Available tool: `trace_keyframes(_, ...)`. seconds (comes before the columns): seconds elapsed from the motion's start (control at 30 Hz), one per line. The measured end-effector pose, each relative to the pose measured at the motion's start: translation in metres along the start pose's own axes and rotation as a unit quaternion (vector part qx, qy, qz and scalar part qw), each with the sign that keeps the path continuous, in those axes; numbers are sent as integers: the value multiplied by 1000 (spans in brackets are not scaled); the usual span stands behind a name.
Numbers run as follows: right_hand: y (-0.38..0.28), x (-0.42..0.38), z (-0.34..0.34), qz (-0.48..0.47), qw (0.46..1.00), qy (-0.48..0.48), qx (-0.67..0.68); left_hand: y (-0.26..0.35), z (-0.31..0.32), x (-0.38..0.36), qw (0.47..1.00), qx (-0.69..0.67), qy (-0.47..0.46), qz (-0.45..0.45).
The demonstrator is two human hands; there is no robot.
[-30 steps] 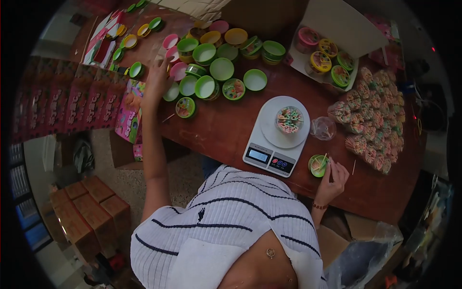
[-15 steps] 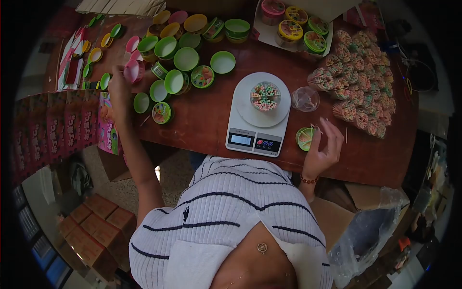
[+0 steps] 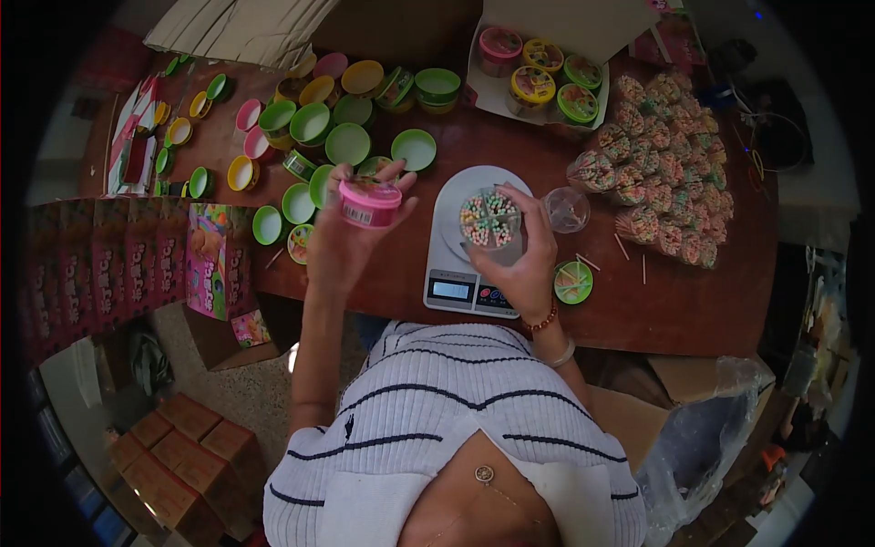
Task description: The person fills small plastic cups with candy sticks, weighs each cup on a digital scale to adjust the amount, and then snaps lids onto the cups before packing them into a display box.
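My left hand (image 3: 335, 239) grips a pink round lid (image 3: 372, 208) with a barcode on its side, raised over the table. My right hand (image 3: 527, 264) has its fingers around a clear cup (image 3: 489, 219) of thin sticks with coloured tips, divided into sections. The cup is over the plate of a white kitchen scale (image 3: 444, 202), whose display is lit. Beside my right wrist lies a green lid (image 3: 572, 283) with several loose sticks on it. An upturned clear cup or cover (image 3: 566, 211) sits right of the scale.
Green, yellow and pink lids (image 3: 347, 144) cover the table's left and back. A white carton (image 3: 592, 114) of lidded tubs stands at the back. Many bundles of sticks (image 3: 652, 169) are massed at right, with loose sticks (image 3: 622, 246) near them. Pink printed boxes (image 3: 109, 255) line the left edge.
My left hand has come from the pink lids at left towards the middle, now with a pink lid. My right hand has moved from the green lid to the cup on the scale and grasped it.
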State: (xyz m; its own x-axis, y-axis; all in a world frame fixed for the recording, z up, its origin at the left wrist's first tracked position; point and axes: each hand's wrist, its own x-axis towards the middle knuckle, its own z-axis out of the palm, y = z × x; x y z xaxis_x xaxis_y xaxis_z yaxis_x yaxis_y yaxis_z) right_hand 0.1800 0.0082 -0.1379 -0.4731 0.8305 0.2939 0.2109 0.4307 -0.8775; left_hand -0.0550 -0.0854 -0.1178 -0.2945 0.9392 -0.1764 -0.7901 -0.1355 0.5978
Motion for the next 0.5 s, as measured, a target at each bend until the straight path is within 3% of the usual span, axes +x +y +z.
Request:
trace_keyframes(0.07, -16, 4, -2, 39, 994, -17, 97, -14, 20, 10, 994, 67, -68, 54)
trace_keyframes(0.17, -20, 11, -3, 19, 996, -2, 82, -45, 45, 26, 966, 173, -97, 163)
trace_keyframes(0.27, -15, 6, 0, 33, 983, 81, 163, -57, 58, 29, 937, 269, -143, 169)
trace_keyframes(0.3, -20, 8, -10, 34, 992, 56, 111, -64, 64, 29, 923, 271, -144, 231)
trace_keyframes(0.33, -18, 10, -15, 29, 992, 61, 110, -62, 67, 30, 922, 271, -150, 234)
trace_keyframes(0.4, -15, 13, -20, -77, 995, 66, -9, -53, 70, 31, 853, 442, -139, 241)
trace_keyframes(0.5, -18, 12, -22, -130, 987, 84, -31, -60, 64, 36, 841, 462, -132, 249)
